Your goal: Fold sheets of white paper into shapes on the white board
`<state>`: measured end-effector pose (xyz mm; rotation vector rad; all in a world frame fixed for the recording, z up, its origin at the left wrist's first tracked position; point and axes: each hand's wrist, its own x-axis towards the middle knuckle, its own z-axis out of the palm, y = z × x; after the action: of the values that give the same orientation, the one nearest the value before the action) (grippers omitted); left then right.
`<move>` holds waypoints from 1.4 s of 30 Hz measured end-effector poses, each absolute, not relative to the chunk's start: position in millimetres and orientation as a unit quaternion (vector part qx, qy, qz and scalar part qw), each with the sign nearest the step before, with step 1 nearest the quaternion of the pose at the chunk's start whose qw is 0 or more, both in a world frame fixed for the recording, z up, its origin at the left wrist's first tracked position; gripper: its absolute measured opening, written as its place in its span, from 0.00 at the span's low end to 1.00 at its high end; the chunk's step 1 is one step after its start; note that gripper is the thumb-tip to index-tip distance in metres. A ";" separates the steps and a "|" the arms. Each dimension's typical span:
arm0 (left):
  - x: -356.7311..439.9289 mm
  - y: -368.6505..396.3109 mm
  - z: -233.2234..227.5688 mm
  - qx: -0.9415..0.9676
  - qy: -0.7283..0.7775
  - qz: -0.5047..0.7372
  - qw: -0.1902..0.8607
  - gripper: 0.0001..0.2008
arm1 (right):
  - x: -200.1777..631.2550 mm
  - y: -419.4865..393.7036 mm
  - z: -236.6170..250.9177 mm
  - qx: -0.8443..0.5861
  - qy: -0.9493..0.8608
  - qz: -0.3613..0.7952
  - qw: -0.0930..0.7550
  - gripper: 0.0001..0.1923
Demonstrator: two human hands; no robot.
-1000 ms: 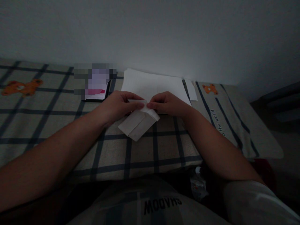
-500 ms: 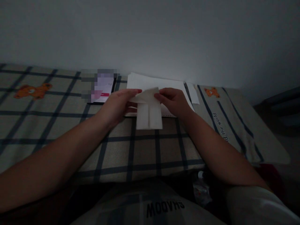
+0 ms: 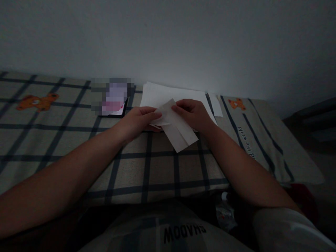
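A folded white paper [image 3: 178, 131] lies tilted on the checked bedcover, its free end pointing down to the right. My left hand [image 3: 138, 120] pinches its upper left corner with fingertips and thumb. My right hand [image 3: 194, 113] grips the upper edge from the right. Both hands meet over the near edge of a stack of white paper sheets [image 3: 162, 94]. The room is dim.
A phone [image 3: 114, 101] with a lit screen lies left of the sheets. A narrow paper strip [image 3: 216, 104] rests right of them. The checked bedcover [image 3: 65, 140] with bear prints ends at a wall behind. A pillow [image 3: 262, 140] lies at the right.
The folded paper has turned: its free end pointed down-left, then straight down, and points down-right. Both hands have kept hold of its top.
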<state>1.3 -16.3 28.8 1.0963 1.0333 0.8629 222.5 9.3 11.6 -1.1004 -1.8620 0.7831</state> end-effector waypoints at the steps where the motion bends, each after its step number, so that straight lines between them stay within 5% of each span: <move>1: 1.7 -16.9 29.3 0.480 0.457 0.381 0.645 0.07 | 222.7 10.2 9.7 -0.432 -0.738 0.306 0.419 0.19; 13: 2.6 -18.8 26.8 0.500 0.466 0.385 0.620 0.14 | 215.1 0.1 21.7 -0.422 -0.787 0.111 0.436 0.10; 22: 6.6 -26.2 25.8 0.555 0.450 0.373 0.592 0.23 | 206.7 -8.4 22.7 -0.478 -0.770 0.108 0.408 0.21; 42: 6.3 -22.9 24.1 0.544 0.451 0.391 0.589 0.25 | 208.9 -6.1 18.7 -0.449 -0.784 0.106 0.415 0.06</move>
<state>6.3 -22.9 24.1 1.2672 1.0506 0.9101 208.9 -6.1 18.7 -1.1294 -1.9702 0.2659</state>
